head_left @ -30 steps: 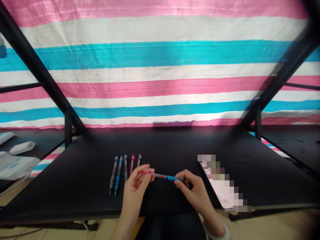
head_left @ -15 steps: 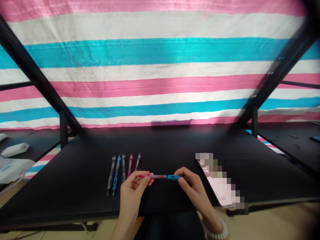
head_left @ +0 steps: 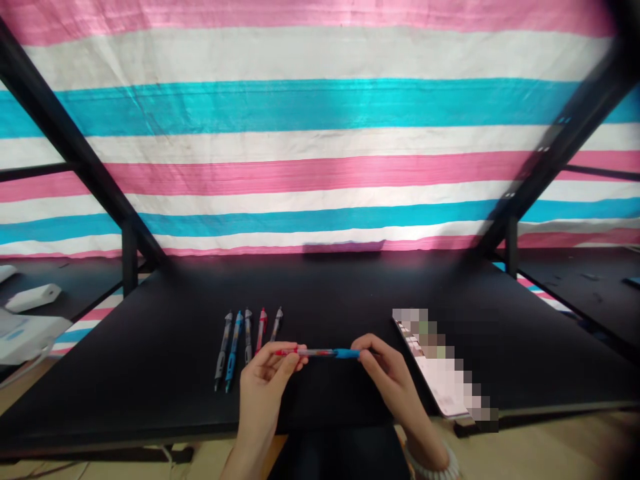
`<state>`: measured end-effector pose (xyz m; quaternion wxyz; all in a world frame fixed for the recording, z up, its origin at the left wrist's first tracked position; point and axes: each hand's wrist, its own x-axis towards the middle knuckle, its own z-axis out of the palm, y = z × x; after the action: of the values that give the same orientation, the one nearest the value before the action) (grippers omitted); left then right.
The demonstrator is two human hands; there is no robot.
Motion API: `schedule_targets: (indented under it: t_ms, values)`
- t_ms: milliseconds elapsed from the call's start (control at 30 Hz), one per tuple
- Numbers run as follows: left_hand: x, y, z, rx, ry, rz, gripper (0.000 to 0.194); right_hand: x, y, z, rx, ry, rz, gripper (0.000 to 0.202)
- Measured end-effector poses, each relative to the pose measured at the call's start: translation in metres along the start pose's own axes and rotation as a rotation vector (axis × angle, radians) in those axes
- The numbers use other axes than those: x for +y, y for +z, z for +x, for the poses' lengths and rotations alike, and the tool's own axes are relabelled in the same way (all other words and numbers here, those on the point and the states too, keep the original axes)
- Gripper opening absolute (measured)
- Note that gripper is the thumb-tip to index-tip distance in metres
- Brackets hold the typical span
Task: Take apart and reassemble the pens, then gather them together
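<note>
A pen (head_left: 320,353) with a red end, a clear barrel and a blue grip is held level above the front of the black table. My left hand (head_left: 273,370) is closed on its red end. The fingertips of my right hand (head_left: 383,367) pinch the blue end. Beyond my left hand lie several pens side by side: a grey one (head_left: 223,352), a blue one (head_left: 233,352), another grey one (head_left: 249,333), a red one (head_left: 261,328) and a dark one (head_left: 277,323). My left hand hides the near ends of some of them.
A flat pale object (head_left: 437,383), partly pixelated, lies right of my right hand on the black table (head_left: 330,287). Black frame bars (head_left: 90,160) slant up on both sides before a striped sheet (head_left: 320,173). White devices (head_left: 35,297) sit on the left side table.
The blue grip has turned about its length: its dark slot no longer faces me. My right hand has shifted very slightly to the right; my left hand stays nearly still.
</note>
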<state>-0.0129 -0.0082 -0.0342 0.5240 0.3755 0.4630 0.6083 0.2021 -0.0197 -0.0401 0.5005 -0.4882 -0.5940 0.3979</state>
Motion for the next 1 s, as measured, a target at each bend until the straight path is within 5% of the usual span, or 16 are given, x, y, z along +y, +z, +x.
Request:
schedule_targets:
  t_ms: [300, 667, 1000]
  values:
    - [0.001, 0.000, -0.001, -0.006, -0.002, 0.022, 0.029, 0.000, 0.001, 0.000, 0.019, 0.038, 0.018, 0.033]
    - [0.002, 0.002, -0.002, 0.064, 0.047, -0.045, 0.034, 0.021, -0.005, -0.004, 0.347, 0.022, 0.572, 0.012]
    - [0.008, 0.006, -0.003, 0.053, 0.059, -0.073, 0.032, 0.013, -0.005, -0.003, 0.445, 0.036, 0.592, 0.010]
